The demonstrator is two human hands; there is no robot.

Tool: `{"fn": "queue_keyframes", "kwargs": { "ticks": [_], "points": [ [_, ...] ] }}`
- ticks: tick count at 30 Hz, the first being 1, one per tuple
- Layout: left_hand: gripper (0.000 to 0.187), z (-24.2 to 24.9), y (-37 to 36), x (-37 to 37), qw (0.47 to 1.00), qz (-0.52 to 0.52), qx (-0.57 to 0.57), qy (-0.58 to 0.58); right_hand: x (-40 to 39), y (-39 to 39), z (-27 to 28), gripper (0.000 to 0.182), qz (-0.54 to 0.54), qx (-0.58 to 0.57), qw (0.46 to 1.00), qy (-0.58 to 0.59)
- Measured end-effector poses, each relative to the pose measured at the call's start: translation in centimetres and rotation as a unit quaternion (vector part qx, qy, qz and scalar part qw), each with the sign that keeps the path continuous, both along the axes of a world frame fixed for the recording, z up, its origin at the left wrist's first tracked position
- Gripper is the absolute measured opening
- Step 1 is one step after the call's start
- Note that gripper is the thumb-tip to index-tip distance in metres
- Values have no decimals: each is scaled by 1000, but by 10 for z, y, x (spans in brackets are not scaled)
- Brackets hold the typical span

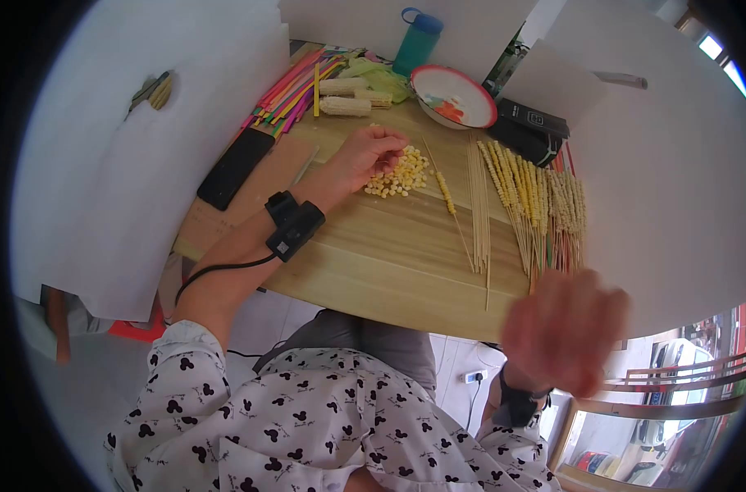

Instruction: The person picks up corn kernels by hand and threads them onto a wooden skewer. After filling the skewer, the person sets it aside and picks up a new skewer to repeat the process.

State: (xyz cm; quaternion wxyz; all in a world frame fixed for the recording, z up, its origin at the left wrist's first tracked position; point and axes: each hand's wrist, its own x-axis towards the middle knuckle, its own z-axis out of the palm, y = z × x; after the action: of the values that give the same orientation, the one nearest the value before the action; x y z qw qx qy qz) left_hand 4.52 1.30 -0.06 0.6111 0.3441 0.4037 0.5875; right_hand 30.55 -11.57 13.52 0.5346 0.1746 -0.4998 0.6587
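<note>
My left hand (374, 156) rests at the edge of a pile of corn kernels (399, 174), thumb and fingers drawn together; what sits between the fingertips is hidden. To the right of the pile lies a thin wooden skewer (463, 234) with yellow kernels threaded on its middle part (445, 193). My right hand (565, 328) is raised close to the camera beyond the table's front right edge, its fingers smeared by motion. Behind it, on the table, are bare skewers (479, 209) in a row and many skewers threaded with kernels (533, 189).
Stripped corn cobs (346, 107), colourful strips (287, 94) and a blue-capped bottle (418, 41) stand or lie at the back. An enamel bowl (453, 97) with a red rim is nearby, beside a black box (530, 131). A black phone (235, 170) lies on cardboard at left.
</note>
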Motion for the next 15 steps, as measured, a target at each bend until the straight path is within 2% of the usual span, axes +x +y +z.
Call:
{"fn": "queue_keyframes", "kwargs": {
  "ticks": [9,13,15],
  "points": [
    [10,-10,-1,-23,991,67,103,51,-15,-36,15,8,1,-39,987,155],
    [9,-7,-4,-33,989,100,101,46,-39,-42,26,5,12,-51,971,233],
    [7,-11,-2,-36,956,178,147,181,-56,-38,36,4,16,-55,961,270]
  ]
}}
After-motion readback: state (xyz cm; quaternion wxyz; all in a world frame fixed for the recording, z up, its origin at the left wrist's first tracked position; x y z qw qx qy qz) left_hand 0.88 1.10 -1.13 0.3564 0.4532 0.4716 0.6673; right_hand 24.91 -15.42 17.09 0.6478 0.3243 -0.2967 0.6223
